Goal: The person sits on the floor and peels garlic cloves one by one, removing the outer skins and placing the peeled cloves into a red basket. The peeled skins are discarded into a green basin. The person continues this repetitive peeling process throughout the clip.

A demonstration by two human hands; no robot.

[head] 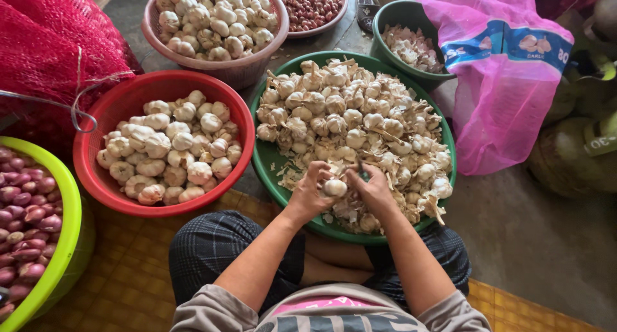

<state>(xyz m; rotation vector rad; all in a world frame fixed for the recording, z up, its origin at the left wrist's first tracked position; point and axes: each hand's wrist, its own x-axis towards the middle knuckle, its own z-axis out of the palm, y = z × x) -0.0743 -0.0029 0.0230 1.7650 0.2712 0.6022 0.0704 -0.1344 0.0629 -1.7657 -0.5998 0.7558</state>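
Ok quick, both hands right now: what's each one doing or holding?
Left hand: closed around a garlic bulb over the green basin.
Right hand: fingers curled, touching the same bulb; seems to grip a small dark tool, hard to tell.

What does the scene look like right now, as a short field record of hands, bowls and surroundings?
left hand: holds a garlic bulb
right hand: on the same bulb, gripping a small dark tool, kind unclear
green basin: unpeeled garlic and loose skins
red basin: cleaned garlic bulbs
pink basket: more garlic
lime basin: shallots
pink bag: right of green basin
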